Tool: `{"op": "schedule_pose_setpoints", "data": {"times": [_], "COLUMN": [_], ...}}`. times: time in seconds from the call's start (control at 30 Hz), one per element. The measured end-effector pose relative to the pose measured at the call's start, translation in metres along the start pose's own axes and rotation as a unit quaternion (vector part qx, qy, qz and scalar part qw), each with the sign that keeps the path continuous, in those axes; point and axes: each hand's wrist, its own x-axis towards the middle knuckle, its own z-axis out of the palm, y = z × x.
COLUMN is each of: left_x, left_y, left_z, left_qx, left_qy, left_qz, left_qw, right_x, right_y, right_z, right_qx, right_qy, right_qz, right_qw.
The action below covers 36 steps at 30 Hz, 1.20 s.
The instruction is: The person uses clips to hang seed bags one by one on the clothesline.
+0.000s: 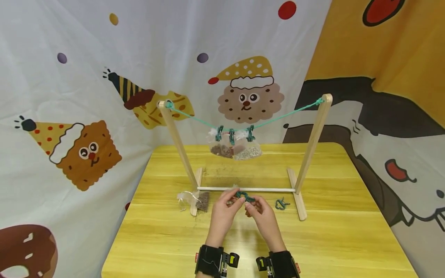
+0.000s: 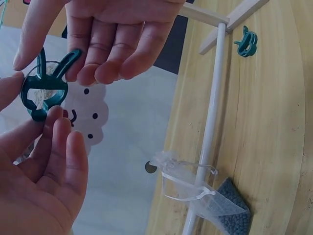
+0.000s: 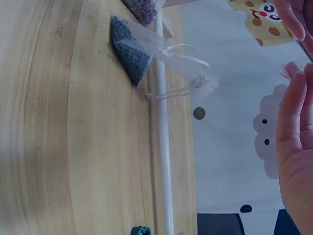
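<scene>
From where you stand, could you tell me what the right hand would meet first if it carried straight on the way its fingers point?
Probably the green clip the right hand holds together with the left hand; beyond it, the stand's white crossbar, though depth is unclear.

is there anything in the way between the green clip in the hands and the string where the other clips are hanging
Nothing visible blocks it. The green clip is pinched between the left hand and right hand, just in front of the rack's lower crossbar. Above that bar it is open air up to the string.
</scene>
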Motion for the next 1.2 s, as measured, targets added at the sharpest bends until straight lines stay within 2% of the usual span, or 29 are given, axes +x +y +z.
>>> {"op": "schedule_pose_setpoints", "data": {"times": [0.27,0.53,0.67,0.77,0.9,0.97,1.07,1.2], "left_x": [-0.001,-0.003,-0.003,-0.004,-0.005,-0.004,-0.004,-0.005], "left_y": [-0.002,-0.004,-0.003,-0.003,-0.008,-0.010,-0.012,-0.013], "left_z": [0.000,-0.001,0.001,0.005,0.013,0.016,0.019,0.022], "left_qx": [-0.021,-0.041,-0.038,-0.027,0.008,0.043,0.103,0.161], "left_qy": [-0.021,0.005,0.008,-0.007,-0.036,-0.043,-0.040,-0.032], "left_qz": [-0.034,-0.021,-0.014,-0.007,0.025,0.052,0.095,0.135], "left_qw": [0.9990,0.9989,0.9992,0.9996,0.9990,0.9968,0.9893,0.9771], "right_x": [-0.001,-0.004,-0.007,-0.006,-0.003,-0.002,-0.001,-0.002], "right_y": [0.003,-0.005,-0.009,-0.004,0.008,0.013,0.016,0.014], "right_z": [0.002,0.005,0.005,0.003,0.001,0.000,-0.001,-0.002], "right_qx": [0.017,0.013,0.017,0.026,0.021,0.007,-0.017,-0.042], "right_qy": [0.005,-0.030,-0.017,-0.009,-0.012,-0.013,-0.012,-0.015], "right_qz": [-0.024,-0.022,-0.038,-0.032,-0.024,-0.026,-0.026,-0.020], "right_qw": [1.000,0.999,0.999,0.999,0.999,1.000,0.999,0.999]}}
